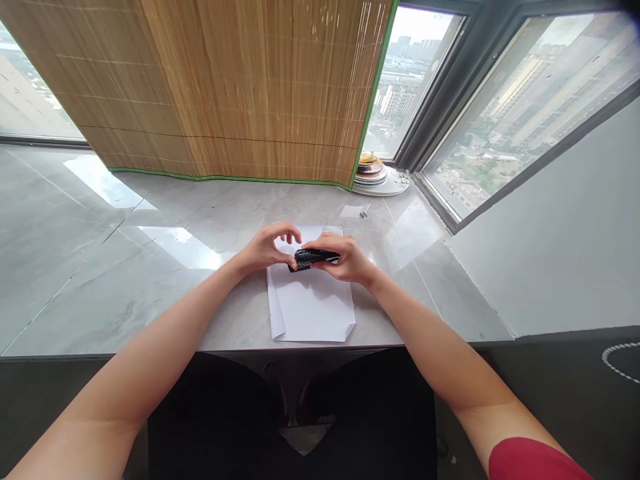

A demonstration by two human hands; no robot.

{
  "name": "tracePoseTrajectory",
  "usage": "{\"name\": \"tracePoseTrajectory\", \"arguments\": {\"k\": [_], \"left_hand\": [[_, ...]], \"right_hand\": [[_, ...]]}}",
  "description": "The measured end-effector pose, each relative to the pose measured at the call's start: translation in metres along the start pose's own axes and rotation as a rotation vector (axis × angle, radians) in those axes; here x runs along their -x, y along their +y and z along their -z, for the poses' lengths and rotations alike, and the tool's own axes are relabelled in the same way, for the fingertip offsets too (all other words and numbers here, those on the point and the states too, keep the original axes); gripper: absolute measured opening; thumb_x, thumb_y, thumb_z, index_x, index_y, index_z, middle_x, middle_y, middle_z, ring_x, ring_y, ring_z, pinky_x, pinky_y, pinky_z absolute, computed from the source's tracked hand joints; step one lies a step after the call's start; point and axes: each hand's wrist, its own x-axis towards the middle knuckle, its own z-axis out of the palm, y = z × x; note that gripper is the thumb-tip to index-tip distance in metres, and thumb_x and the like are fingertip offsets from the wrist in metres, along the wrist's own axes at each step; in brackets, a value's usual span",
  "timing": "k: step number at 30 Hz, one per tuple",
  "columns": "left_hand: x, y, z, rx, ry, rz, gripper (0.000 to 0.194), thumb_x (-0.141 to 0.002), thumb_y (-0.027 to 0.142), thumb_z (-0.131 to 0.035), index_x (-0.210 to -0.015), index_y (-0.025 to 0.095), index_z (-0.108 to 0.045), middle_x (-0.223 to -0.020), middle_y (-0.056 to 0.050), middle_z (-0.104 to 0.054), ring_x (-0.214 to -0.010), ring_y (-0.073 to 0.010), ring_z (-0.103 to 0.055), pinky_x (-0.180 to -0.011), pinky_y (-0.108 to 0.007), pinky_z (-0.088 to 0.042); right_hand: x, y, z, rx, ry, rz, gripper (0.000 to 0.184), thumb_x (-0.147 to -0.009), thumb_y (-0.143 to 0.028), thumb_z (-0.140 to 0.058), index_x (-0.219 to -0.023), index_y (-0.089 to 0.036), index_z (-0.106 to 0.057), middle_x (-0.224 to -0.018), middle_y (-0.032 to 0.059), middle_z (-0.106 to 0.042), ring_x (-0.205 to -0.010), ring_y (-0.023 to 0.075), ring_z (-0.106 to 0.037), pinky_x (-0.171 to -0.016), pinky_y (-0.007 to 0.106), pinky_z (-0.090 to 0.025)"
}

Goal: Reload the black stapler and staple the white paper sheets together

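A black stapler (315, 257) is held above white paper sheets (315, 310) on the grey marbled ledge. My right hand (345, 257) is closed around its right part, fingers over the top and thumb below. At the stapler's left end is my left hand (273, 248), its thumb tip touching or nearly touching the lower front. The left fingers curve above with a gap between them and the thumb. Corners of the paper are folded at the lower left and lower right. The stapler's right end is hidden in my right hand.
Small grey pieces, probably staple strips (364, 215), lie by a white slip (351, 211) behind the paper. A stack of plates (371, 175) stands in the window corner. A bamboo blind (225, 93) hangs over the ledge's back. The ledge's front edge is near my lap.
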Motion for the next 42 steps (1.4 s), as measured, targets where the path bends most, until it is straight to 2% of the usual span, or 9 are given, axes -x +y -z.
{"name": "tracePoseTrajectory", "arguments": {"k": [5, 8, 11, 14, 18, 23, 27, 36, 42], "left_hand": [[-0.003, -0.011, 0.008, 0.021, 0.043, -0.002, 0.069, -0.073, 0.078, -0.091, -0.113, 0.025, -0.077, -0.118, -0.011, -0.08, -0.114, -0.03, -0.071, -0.101, -0.043, -0.054], [-0.003, -0.022, 0.013, -0.113, 0.141, 0.155, 0.057, -0.095, 0.073, -0.072, -0.126, 0.026, -0.076, -0.138, -0.011, -0.077, -0.134, -0.0328, -0.066, -0.118, -0.049, -0.048], [-0.002, -0.032, 0.013, -0.358, 0.065, 0.308, 0.046, -0.103, 0.053, -0.062, -0.141, 0.029, -0.072, -0.156, -0.008, -0.068, -0.149, -0.0347, -0.054, -0.128, -0.054, -0.039], [-0.002, -0.036, 0.011, -0.48, -0.019, 0.341, 0.044, -0.101, 0.037, -0.059, -0.143, 0.028, -0.071, -0.146, -0.01, -0.07, -0.14, -0.0354, -0.058, -0.124, -0.056, -0.04], [-0.001, -0.037, 0.013, -0.372, 0.12, 0.317, 0.031, -0.098, 0.027, -0.054, -0.124, 0.026, -0.071, -0.117, -0.009, -0.071, -0.11, -0.0271, -0.066, -0.102, -0.043, -0.053], [0.0, -0.036, 0.018, -0.121, 0.293, 0.353, 0.021, -0.098, 0.028, -0.057, -0.117, 0.026, -0.065, -0.108, -0.005, -0.065, -0.071, -0.0151, -0.053, -0.066, -0.03, -0.045], [0.0, -0.028, 0.017, -0.04, 0.323, 0.387, 0.016, -0.098, 0.03, -0.061, -0.112, 0.026, -0.065, -0.102, -0.003, -0.064, -0.065, -0.0138, -0.047, -0.059, -0.029, -0.038], [-0.001, -0.021, 0.013, -0.08, 0.341, 0.408, 0.012, -0.1, 0.026, -0.059, -0.11, 0.024, -0.065, -0.104, -0.005, -0.068, -0.073, -0.017, -0.055, -0.068, -0.032, -0.046], [0.001, -0.012, 0.002, -0.34, 0.237, 0.29, 0.029, -0.096, 0.027, -0.071, -0.124, 0.024, -0.067, -0.124, -0.01, -0.066, -0.111, -0.0276, -0.065, -0.103, -0.046, -0.055]], "right_hand": [[-0.003, -0.001, 0.008, -0.019, 0.051, -0.082, 0.03, -0.094, -0.029, -0.077, -0.124, -0.027, -0.081, -0.106, 0.0047, -0.084, -0.091, 0.0229, -0.076, -0.087, 0.038, -0.062], [-0.004, 0.005, 0.028, 0.052, 0.176, -0.228, 0.032, -0.09, -0.031, -0.078, -0.121, -0.026, -0.081, -0.113, 0.0053, -0.084, -0.101, 0.0255, -0.079, -0.095, 0.04, -0.063], [0.001, 0.021, 0.055, 0.188, 0.317, -0.38, 0.037, -0.086, -0.026, -0.076, -0.122, -0.025, -0.079, -0.114, 0.005, -0.084, -0.107, 0.0282, -0.079, -0.102, 0.044, -0.062], [0.011, 0.042, 0.079, 0.339, 0.275, -0.486, 0.042, -0.084, -0.021, -0.072, -0.125, -0.025, -0.08, -0.113, 0.0052, -0.084, -0.109, 0.0305, -0.078, -0.107, 0.05, -0.06], [0.023, 0.061, 0.096, 0.434, 0.096, -0.562, 0.05, -0.084, -0.017, -0.068, -0.132, -0.026, -0.08, -0.123, 0.0073, -0.084, -0.116, 0.0338, -0.076, -0.112, 0.056, -0.055], [0.024, 0.058, 0.094, 0.362, 0.013, -0.527, 0.05, -0.088, -0.019, -0.068, -0.136, -0.026, -0.079, -0.126, 0.0084, -0.082, -0.118, 0.0334, -0.074, -0.113, 0.056, -0.054], [0.019, 0.049, 0.087, 0.307, -0.031, -0.504, 0.047, -0.09, -0.021, -0.067, -0.135, -0.028, -0.078, -0.128, 0.0074, -0.081, -0.119, 0.0316, -0.073, -0.113, 0.055, -0.054], [0.013, 0.037, 0.078, 0.277, -0.071, -0.485, 0.043, -0.094, -0.023, -0.066, -0.135, -0.028, -0.077, -0.125, 0.0067, -0.081, -0.115, 0.0309, -0.073, -0.109, 0.053, -0.055], [0.009, 0.025, 0.066, 0.333, -0.1, -0.45, 0.039, -0.102, -0.028, -0.063, -0.14, -0.032, -0.074, -0.123, 0.0069, -0.08, -0.115, 0.0313, -0.072, -0.105, 0.052, -0.056]]}}
